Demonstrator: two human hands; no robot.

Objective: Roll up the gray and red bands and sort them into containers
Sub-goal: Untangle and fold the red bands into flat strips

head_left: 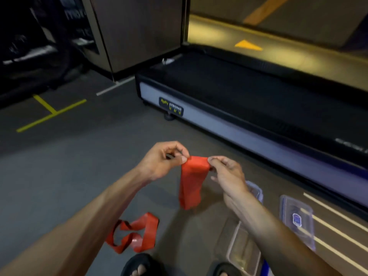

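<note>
A red band hangs in the air in front of me, pinched at its top edge from both sides. My left hand grips the top left corner between thumb and fingers. My right hand grips the top right corner the same way. The band's lower end dangles free above the floor. A second red band lies twisted in loops on the grey floor at lower left, under my left forearm. A clear open container stands on the floor at lower right, partly hidden by my right forearm. No gray band is in view.
A clear lid with a blue label lies on the floor right of the container, and another clear piece shows behind my right wrist. A low black platform with a grey side runs along the right. My sandalled feet are at the bottom edge.
</note>
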